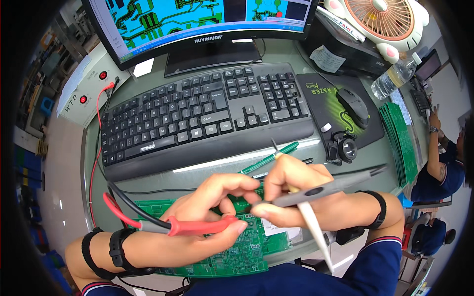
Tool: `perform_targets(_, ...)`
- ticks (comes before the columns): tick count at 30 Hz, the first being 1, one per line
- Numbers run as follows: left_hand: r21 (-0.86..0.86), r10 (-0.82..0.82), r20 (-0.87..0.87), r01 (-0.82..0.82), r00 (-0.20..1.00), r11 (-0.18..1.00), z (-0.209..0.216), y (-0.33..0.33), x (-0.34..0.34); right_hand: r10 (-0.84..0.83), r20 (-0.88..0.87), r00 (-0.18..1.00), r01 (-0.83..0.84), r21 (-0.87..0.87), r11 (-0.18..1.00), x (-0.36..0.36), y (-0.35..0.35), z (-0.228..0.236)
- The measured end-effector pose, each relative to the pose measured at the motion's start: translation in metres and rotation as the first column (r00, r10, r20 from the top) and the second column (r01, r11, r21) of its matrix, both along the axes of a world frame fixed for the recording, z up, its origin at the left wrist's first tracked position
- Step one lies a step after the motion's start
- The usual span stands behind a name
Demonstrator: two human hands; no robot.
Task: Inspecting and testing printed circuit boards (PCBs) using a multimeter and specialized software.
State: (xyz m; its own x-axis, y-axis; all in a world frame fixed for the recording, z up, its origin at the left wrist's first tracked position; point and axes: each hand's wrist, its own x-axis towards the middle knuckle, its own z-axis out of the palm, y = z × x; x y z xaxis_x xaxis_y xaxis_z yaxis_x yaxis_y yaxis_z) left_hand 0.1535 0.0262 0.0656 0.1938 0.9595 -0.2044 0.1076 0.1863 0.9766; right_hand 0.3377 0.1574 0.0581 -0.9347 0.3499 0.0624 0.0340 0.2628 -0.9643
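Observation:
My left hand is closed around a red test probe, whose cable loops off to the left. My right hand grips a dark grey test probe that slants up to the right. A cream tapered stick with a thin dark end also sits between the right fingers; its kind is unclear. Both hands meet over a green circuit board lying near my body. Fingers hide the probe tips, so contact with the board cannot be seen. A small white label lies at the board's right.
Beyond the hands lie a green pen and a black keyboard. A monitor stands behind. At right are a mouse, a magnifier loupe, a bottle and stacked green boards. A white box stands left.

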Motion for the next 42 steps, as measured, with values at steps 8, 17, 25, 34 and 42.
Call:
perform_targets(8, 0.082, -0.027, -0.058, 0.032, 0.998, 0.996, -0.015, -0.003, -0.005, 0.126, -0.153, 0.98, -0.095, 0.193, 0.977, 0.019, 0.018, -0.018)
perform_targets(17, 0.099, 0.039, 0.089, -0.048, 0.995, 0.994, -0.019, -0.006, -0.004, 0.107, -0.227, 0.968, 0.04, 0.561, 0.827, 0.032, -0.016, -0.023)
perform_targets(25, 0.087, 0.051, 0.099, -0.06, 0.994, 0.994, -0.02, -0.006, -0.004, 0.047, -0.324, 0.945, 0.206, 0.701, 0.682, 0.031, -0.032, -0.019)
perform_targets(34, 0.153, 0.132, 0.142, -0.153, 0.981, 0.976, -0.032, -0.009, 0.0, 0.022, -0.383, 0.924, 0.241, 0.624, 0.743, 0.024, -0.036, -0.033)
perform_targets(42, 0.185, 0.114, 0.092, -0.129, 0.989, 0.974, -0.031, -0.009, -0.002, 0.012, -0.385, 0.923, 0.245, 0.612, 0.752, 0.022, -0.036, -0.033)
